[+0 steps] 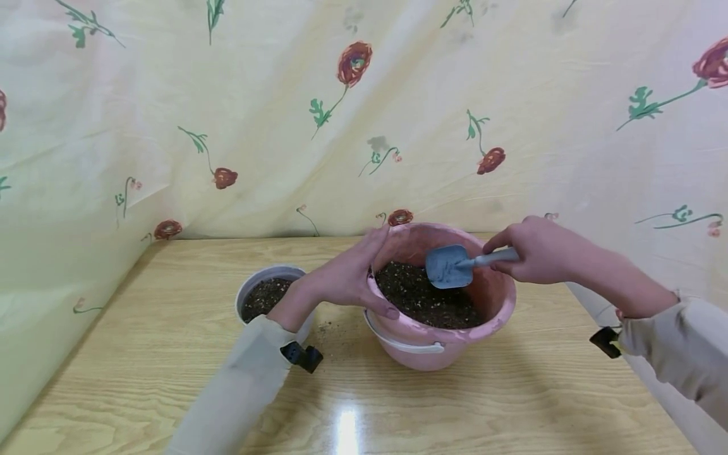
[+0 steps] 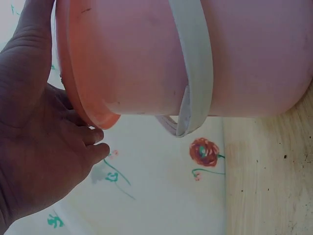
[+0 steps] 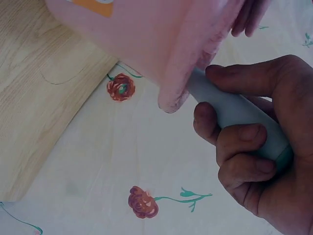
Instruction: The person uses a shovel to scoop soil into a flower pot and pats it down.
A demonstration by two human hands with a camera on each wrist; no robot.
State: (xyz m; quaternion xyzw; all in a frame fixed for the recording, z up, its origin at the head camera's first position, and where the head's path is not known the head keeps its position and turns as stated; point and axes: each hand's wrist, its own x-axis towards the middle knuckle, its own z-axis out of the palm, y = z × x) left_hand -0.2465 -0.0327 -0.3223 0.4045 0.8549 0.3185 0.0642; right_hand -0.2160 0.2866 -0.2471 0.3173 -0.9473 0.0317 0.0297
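A pink bucket (image 1: 418,361) with a white handle (image 1: 406,345) stands on the table, dark soil (image 1: 423,297) inside it. My left hand (image 1: 347,272) grips the left side of its rim, thumb along the near edge; in the left wrist view the fingertips (image 2: 100,149) lie at the rim's underside. Inside the bucket mouth, above the soil, is a small blue-grey trowel (image 1: 446,268), its blade showing some dirt. My right hand (image 1: 546,253) holds the trowel by its handle (image 3: 244,117), fingers wrapped round it.
A smaller whitish pot (image 1: 243,287) with dark soil stands left of the bucket, partly behind my left forearm. Crumbs of soil (image 1: 330,328) lie on the wooden table (image 1: 170,354) between them. A flowered cloth (image 1: 273,126) hangs behind and beside the table.
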